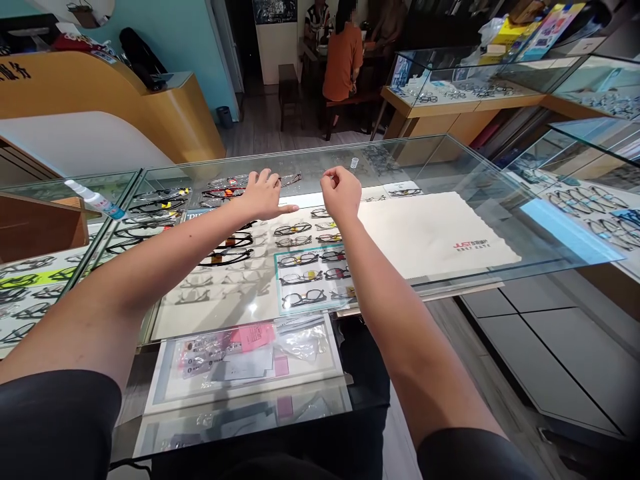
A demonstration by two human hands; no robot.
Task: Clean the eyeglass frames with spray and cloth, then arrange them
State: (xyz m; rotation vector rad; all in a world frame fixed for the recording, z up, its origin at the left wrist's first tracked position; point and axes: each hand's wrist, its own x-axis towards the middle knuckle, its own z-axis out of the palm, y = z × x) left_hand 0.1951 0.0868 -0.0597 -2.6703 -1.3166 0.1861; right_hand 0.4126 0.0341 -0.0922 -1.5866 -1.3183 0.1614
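Observation:
My left hand (pixel 264 195) is over the glass top of a display case (pixel 250 317), its fingers spread and nothing in it. Beyond and beside it lie eyeglasses with dark and red frames (pixel 227 193). My right hand (pixel 342 192) is held to the right of it, above the glass, fingers curled with thumb and index pressed together; whatever they hold, if anything, cannot be made out. Rows of glasses (pixel 300 260) show in the case below both hands. Right of my right wrist, a cream cloth (pixel 430 233) with red lettering lies on the glass.
A white and blue bottle (pixel 97 200) stands at the left, and a small clear cup (pixel 355 163) near the far edge. An open drawer (pixel 240 393) with plastic packets is below the case. People sit beyond, one in an orange shirt (pixel 343 63).

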